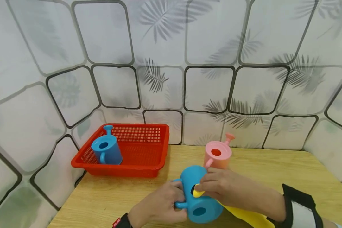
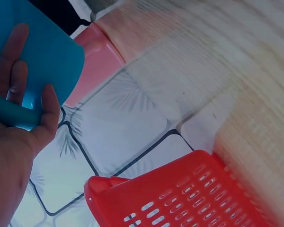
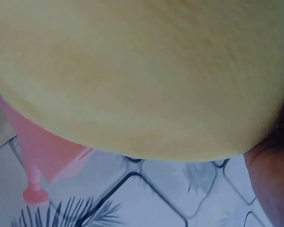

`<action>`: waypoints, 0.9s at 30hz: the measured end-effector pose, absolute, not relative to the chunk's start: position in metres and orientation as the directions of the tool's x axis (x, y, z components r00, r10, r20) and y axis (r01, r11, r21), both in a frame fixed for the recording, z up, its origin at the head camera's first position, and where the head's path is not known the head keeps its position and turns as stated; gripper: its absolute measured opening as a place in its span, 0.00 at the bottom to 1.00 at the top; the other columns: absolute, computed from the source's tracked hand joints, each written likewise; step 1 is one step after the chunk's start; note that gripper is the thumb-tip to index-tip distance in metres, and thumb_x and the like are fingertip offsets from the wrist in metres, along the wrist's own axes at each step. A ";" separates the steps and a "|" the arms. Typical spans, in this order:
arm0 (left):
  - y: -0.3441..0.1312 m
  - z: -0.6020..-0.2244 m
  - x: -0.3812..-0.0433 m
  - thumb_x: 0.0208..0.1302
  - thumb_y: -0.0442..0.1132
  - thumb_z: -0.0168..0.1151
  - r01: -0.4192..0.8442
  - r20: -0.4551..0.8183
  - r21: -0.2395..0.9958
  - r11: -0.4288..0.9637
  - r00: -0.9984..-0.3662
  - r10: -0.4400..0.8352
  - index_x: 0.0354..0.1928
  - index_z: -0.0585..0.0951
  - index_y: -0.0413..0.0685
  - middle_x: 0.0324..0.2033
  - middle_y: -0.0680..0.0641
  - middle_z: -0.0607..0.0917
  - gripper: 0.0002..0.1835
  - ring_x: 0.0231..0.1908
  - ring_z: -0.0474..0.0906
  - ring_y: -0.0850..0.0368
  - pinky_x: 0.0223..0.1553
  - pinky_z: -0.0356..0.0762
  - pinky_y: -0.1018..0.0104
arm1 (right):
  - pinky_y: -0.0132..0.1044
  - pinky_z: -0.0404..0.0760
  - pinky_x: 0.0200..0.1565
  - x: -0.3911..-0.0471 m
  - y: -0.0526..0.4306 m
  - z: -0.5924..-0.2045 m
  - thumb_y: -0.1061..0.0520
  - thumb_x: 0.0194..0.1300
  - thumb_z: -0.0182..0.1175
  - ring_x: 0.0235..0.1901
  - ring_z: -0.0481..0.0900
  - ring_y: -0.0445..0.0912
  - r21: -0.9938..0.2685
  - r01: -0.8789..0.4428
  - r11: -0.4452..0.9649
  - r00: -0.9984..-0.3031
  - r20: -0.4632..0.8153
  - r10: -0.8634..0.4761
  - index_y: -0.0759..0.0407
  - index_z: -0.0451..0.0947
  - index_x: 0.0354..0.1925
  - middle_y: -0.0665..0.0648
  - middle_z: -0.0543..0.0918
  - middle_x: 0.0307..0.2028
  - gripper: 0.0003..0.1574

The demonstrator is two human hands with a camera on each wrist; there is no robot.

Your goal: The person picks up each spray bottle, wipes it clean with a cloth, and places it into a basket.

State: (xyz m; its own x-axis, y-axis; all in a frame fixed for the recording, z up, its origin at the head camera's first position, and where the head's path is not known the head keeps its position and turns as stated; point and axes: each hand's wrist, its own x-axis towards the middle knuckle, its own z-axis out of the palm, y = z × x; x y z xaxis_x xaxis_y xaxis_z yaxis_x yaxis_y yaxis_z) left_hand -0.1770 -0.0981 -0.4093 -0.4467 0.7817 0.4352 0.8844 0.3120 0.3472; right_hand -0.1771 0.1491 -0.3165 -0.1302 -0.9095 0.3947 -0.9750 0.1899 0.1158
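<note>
My left hand grips the handle of a blue watering can, which is tilted above the wooden table. In the left wrist view, fingers wrap through that handle. My right hand pinches a yellow cloth against the can's side, next to a small black mark. Much of the right wrist view is filled by the hanging cloth. The can's spout is hidden. Just behind my right hand, a pink watering can stands on the table.
A red plastic basket with perforated sides sits at the back left of the wooden table. Inside its left end stands another blue watering can. Behind the table hangs a leaf-patterned curtain.
</note>
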 end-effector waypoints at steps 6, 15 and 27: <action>-0.095 -0.409 -0.176 0.54 0.46 0.60 0.907 0.408 0.248 0.341 -0.417 0.812 0.13 0.71 0.57 0.10 0.60 0.66 0.15 0.28 0.64 0.69 0.29 0.57 0.77 | 0.25 0.82 0.39 -0.167 0.142 -0.325 0.56 0.50 0.74 0.34 0.75 0.38 0.154 -0.975 0.160 -0.103 0.326 -0.940 0.48 0.84 0.41 0.45 0.81 0.33 0.18; -0.093 -0.411 -0.172 0.57 0.48 0.59 0.886 0.338 0.268 0.377 -0.453 0.825 0.17 0.74 0.58 0.15 0.62 0.71 0.13 0.34 0.66 0.68 0.40 0.71 0.66 | 0.22 0.70 0.32 -0.160 0.136 -0.330 0.56 0.60 0.67 0.30 0.69 0.36 0.103 -0.990 0.096 -0.055 0.345 -0.937 0.48 0.84 0.35 0.45 0.74 0.28 0.03; -0.087 -0.406 -0.162 0.68 0.62 0.47 0.876 0.170 0.212 0.432 -0.469 0.867 0.34 0.85 0.61 0.26 0.65 0.80 0.21 0.41 0.66 0.68 0.54 0.75 0.47 | 0.27 0.84 0.36 -0.174 0.137 -0.333 0.53 0.56 0.70 0.33 0.75 0.39 0.134 -0.952 0.273 -0.228 0.283 -0.932 0.50 0.87 0.40 0.47 0.82 0.32 0.11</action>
State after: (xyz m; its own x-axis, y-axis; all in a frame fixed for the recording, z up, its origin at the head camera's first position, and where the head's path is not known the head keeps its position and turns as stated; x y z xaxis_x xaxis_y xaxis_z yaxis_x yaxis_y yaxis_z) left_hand -0.1617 -0.0873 -0.4060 -0.4687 0.8669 0.1698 0.8765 0.4324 0.2117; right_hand -0.1735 0.1368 -0.3326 -0.2276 -0.9317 0.2832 -0.9525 0.2735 0.1343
